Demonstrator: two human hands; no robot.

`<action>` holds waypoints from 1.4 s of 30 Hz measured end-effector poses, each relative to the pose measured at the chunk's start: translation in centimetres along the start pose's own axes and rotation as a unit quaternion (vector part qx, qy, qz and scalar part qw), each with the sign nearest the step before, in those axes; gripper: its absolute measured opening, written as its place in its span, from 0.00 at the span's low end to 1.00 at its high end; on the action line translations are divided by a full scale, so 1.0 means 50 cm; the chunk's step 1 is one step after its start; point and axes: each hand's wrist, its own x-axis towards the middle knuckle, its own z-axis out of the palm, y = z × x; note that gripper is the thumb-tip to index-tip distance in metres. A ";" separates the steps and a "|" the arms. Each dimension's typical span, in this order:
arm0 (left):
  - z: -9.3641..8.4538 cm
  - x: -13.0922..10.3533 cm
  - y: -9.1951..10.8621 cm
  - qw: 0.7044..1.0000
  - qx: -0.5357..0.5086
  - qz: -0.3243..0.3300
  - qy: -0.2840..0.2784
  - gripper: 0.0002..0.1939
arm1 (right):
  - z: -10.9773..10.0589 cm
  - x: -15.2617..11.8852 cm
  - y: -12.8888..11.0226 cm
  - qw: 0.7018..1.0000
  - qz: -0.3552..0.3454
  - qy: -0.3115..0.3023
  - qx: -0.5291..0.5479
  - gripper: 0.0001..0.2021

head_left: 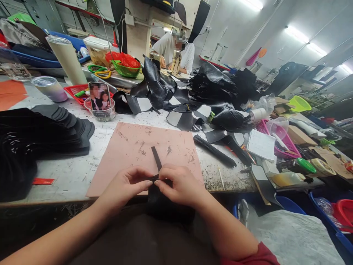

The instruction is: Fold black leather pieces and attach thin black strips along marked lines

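Both hands meet at the front edge of a pinkish board (pixel 149 147). My left hand (pixel 134 182) pinches the edge of a black leather piece (pixel 158 198) between thumb and forefinger. Close beside it, my right hand (pixel 176 182) grips the same piece, thumb tip almost touching the left thumb. A narrow black strip (pixel 156 157) sticks up from between the hands and lies over the board. The lower part of the leather hangs past the table edge and is dark against my lap.
Stacked black pieces (pixel 63 129) lie at left. Behind the board are a phone (pixel 99 96) in a clear tub, scissors (pixel 102 73) and black leather parts (pixel 157 84). Black strips (pixel 214 151) and a notepad (pixel 260 144) are at right. Another person (pixel 165 46) sits beyond.
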 end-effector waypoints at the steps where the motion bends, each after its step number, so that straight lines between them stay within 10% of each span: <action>1: 0.002 -0.001 0.000 1.000 0.011 0.003 0.008 0.08 | 0.000 -0.001 -0.001 1.000 0.002 0.002 -0.001 0.07; 11: -0.009 -0.003 0.007 0.990 0.108 0.063 0.063 0.11 | -0.018 0.001 0.007 0.996 0.005 -0.004 0.092 0.08; 19: -0.021 0.041 0.093 0.933 0.327 0.026 -0.147 0.08 | -0.025 0.007 -0.001 0.999 -0.029 -0.004 -0.017 0.06; 35: -0.047 0.068 0.112 0.913 0.291 -0.054 -0.280 0.09 | -0.051 0.010 0.003 0.997 -0.014 -0.021 -0.070 0.06; 42: -0.027 0.068 0.137 0.845 0.414 0.008 -0.339 0.16 | -0.052 0.014 -0.008 0.993 -0.025 -0.044 -0.105 0.06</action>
